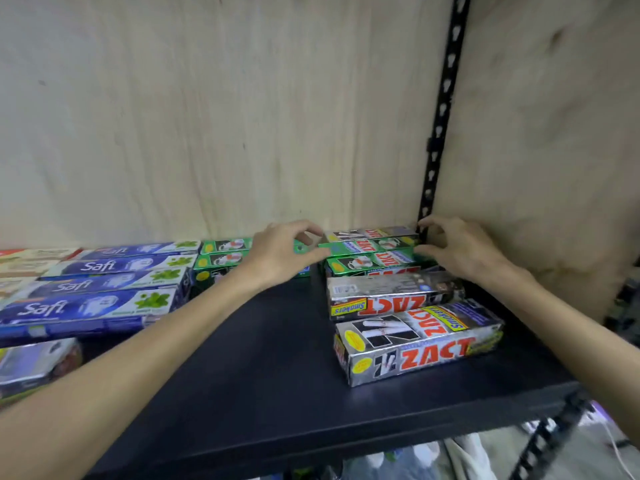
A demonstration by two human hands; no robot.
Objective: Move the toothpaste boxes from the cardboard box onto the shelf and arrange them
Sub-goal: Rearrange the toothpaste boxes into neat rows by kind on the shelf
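Most boxes already sit on the shelf [277,393]; my left hand [277,254] and right hand [460,251] pinch the green Zact box [367,244] at its ends, squaring it up by the back wall; cardboard box unseen.

Both bare forearms reaching forward and inward, converging toward back. Left hand [282,252] hovering palm down, fingers curled, thumb and forefinger pinching toward each other. Right hand [460,251] arching palm down, fingers curled and spread, thumb tucking low; contact at fingertips possibly present, hard to tell.
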